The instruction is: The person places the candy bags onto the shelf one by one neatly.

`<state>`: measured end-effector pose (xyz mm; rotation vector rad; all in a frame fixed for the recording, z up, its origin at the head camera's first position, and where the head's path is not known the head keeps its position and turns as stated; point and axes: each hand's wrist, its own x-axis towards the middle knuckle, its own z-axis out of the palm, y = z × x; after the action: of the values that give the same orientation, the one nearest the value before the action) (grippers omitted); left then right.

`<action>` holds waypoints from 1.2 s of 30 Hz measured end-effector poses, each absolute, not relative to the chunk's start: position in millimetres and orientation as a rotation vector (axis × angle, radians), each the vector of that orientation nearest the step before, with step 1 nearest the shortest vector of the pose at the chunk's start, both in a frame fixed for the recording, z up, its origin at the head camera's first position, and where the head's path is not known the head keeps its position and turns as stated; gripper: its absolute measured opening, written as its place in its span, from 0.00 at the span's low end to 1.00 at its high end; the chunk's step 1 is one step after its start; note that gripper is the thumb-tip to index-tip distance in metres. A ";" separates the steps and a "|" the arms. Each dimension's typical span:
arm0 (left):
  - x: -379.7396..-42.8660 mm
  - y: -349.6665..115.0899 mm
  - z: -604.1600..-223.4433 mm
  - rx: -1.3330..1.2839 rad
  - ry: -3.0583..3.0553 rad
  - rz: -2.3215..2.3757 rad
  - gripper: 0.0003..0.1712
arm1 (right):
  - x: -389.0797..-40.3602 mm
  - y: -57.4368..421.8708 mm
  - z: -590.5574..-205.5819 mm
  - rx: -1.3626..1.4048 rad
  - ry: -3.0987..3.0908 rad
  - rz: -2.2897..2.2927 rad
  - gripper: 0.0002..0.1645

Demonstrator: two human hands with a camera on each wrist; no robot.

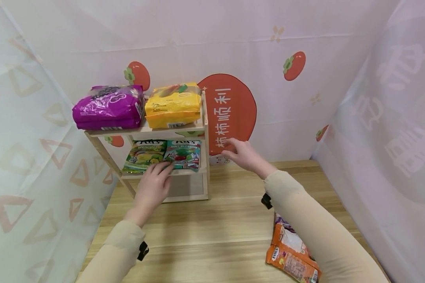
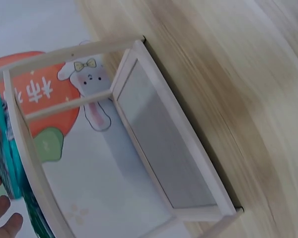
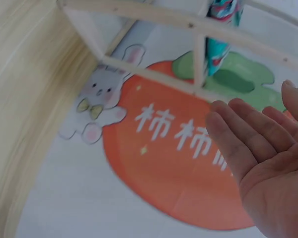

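Observation:
Two candy bags lie side by side on the middle shelf of a small wooden rack (image 1: 206,184): a green Fox's bag (image 1: 146,153) and a teal Fox's bag (image 1: 184,153). My left hand (image 1: 154,184) is at the front of that shelf, its fingertips by the two bags; whether they touch cannot be made out. To the right of the rack, my right hand (image 1: 246,155) hovers with nothing in it, fingers extended and palm showing in the right wrist view. The teal bag (image 3: 219,44) shows at the shelf's side there.
A purple bag (image 1: 109,108) and a yellow bag (image 1: 174,104) sit on the rack's top shelf. On the wooden table (image 1: 205,236), an orange Fox's bag (image 1: 292,255) and a purple packet (image 1: 283,224) lie partly under my right forearm. Printed cloth (image 1: 233,47) surrounds the table.

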<state>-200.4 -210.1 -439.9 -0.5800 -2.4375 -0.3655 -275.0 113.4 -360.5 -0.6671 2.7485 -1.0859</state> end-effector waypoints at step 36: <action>-159.9 -308.8 -416.0 0.009 -2.207 -0.577 0.15 | -215.6 311.1 -506.4 -0.077 2.644 -0.713 0.54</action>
<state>-159.9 -308.8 -416.0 0.0089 -2.2068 -0.5767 -215.6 311.1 -506.4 -0.0769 2.6439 -0.7134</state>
